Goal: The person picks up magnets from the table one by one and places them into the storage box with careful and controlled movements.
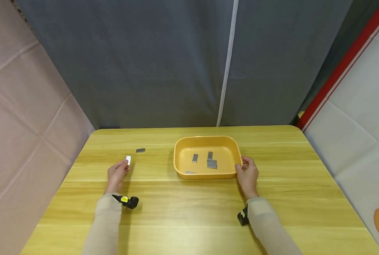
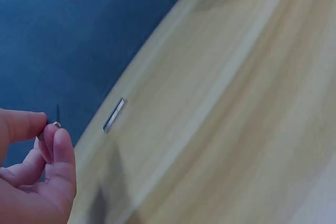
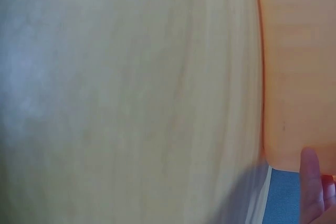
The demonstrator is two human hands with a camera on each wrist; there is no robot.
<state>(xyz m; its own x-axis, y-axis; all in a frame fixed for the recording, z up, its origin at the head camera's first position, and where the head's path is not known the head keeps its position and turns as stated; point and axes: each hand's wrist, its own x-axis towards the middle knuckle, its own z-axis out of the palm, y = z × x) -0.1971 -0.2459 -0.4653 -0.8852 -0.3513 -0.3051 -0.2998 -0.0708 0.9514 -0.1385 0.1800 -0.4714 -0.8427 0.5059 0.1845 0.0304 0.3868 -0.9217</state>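
Note:
My left hand [image 1: 116,176] pinches a small flat silver rectangular piece [image 1: 128,159] between thumb and fingers, raised above the table. From the left wrist view only a thin edge of it shows at the fingertips. Just beyond lies another flat grey piece [image 1: 140,150] on the wood. At the right corner of a yellow plastic tray [image 1: 208,176], my right hand [image 1: 248,177] grips the rim, the thumb on the near side. Several similar metal pieces [image 1: 195,158] lie on the tray's floor, some touching each other; one is partly hidden behind the front wall.
The wooden table [image 1: 176,219] has rounded far corners and stands against a grey curtain [image 1: 144,71]. A pinkish cloth [image 1: 33,117] hangs at the left, and a white cloth with a red border [image 1: 361,124] at the right.

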